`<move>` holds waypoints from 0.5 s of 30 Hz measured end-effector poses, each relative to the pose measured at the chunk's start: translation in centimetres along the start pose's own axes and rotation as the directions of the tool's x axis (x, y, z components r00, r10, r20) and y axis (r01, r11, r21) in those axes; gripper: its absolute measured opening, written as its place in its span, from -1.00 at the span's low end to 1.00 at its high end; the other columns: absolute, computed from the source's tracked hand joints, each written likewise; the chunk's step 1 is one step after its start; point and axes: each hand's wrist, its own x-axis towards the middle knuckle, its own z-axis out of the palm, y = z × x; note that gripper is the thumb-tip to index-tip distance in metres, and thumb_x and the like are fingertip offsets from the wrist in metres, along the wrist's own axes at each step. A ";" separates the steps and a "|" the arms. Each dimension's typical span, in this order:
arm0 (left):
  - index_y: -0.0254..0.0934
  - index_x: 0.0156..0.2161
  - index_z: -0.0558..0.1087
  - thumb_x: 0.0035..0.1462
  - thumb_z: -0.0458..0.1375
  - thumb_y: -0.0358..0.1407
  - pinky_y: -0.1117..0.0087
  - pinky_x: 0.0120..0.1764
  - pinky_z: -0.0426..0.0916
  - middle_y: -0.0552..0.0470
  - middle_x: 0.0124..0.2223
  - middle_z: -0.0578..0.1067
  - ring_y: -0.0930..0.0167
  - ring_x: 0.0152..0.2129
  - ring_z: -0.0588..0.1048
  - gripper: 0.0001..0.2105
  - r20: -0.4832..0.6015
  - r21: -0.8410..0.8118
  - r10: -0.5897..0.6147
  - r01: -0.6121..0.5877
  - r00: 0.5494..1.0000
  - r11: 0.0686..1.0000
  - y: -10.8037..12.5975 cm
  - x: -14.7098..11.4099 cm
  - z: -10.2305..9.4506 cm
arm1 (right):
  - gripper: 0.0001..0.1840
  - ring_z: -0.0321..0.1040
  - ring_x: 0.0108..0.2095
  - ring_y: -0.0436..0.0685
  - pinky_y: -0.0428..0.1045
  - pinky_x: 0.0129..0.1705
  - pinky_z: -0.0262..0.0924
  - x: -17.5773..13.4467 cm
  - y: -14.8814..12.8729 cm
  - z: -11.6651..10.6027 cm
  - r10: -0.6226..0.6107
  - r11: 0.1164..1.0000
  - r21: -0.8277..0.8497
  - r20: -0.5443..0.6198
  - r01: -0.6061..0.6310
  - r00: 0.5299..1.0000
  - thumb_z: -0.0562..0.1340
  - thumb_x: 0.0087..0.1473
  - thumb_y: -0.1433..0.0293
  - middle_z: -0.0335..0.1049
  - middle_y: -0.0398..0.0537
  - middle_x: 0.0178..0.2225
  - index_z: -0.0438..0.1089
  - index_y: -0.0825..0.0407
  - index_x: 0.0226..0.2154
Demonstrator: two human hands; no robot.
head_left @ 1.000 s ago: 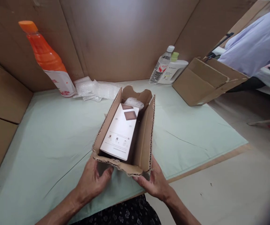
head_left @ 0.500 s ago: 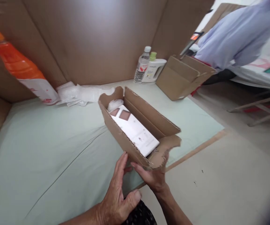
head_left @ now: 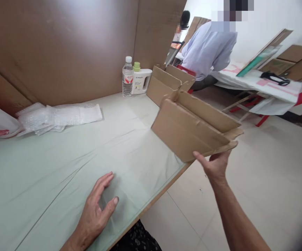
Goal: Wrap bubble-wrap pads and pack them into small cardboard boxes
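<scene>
An open-topped cardboard box [head_left: 184, 129] sits tilted at the right edge of the green-covered table. My right hand [head_left: 217, 165] grips its near end from below, thumb against the side wall and the other fingers partly hidden under the flap. The inside of the box is hidden from this angle. Apart from it, my left hand [head_left: 98, 205] hovers over the table cloth, empty, with thumb and fingers spread.
Bubble wrap [head_left: 61, 116] lies at the back left beside an orange-and-white bottle [head_left: 0, 120]. A water bottle [head_left: 127, 76], a white jug [head_left: 141, 82] and another cardboard box [head_left: 163, 83] stand at the back. Beyond sits a person [head_left: 205, 48] at another table.
The box has moved right, to the table edge, in my right hand, and its white contents have gone out of sight. My left hand has come away from it. The view has turned right.
</scene>
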 end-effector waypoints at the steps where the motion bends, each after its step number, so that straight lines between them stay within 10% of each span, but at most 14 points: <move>1: -0.11 0.19 0.45 0.26 0.18 -0.09 -0.01 0.17 0.43 -0.17 0.26 0.44 0.11 0.17 0.46 -0.57 -0.006 0.021 0.002 -0.001 1.000 1.000 -0.3 0.0 -0.3 | -0.08 0.00 0.41 0.38 0.26 0.34 0.07 1.4 0.7 -1.2 0.021 1.000 0.019 -0.005 -0.021 1.000 0.43 0.01 0.12 -0.05 0.31 0.40 -0.05 -0.10 0.26; 9: -0.12 0.05 0.54 0.26 0.18 -0.19 0.19 0.05 0.53 -0.12 0.15 0.55 0.21 0.08 0.55 -0.72 -0.016 0.136 0.128 -0.125 0.992 0.983 -1.1 -0.2 -0.1 | -0.38 0.16 0.33 0.23 0.03 0.00 0.32 10.4 4.0 -4.1 0.180 0.984 0.009 -0.010 -0.180 0.984 0.34 0.10 0.20 0.07 0.37 0.33 0.05 -0.10 0.09; 15: -0.11 0.06 0.51 0.29 0.16 -0.27 0.28 0.04 0.54 -0.09 0.15 0.54 0.27 0.07 0.56 -0.74 0.026 0.196 0.167 -0.169 0.986 0.966 -1.4 -0.4 -0.2 | -0.10 0.22 0.25 0.23 0.17 -0.03 0.36 13.1 6.4 -1.7 0.123 0.992 -0.034 -0.042 -0.125 0.991 0.46 -0.14 0.03 0.06 0.35 0.32 0.02 -0.13 0.12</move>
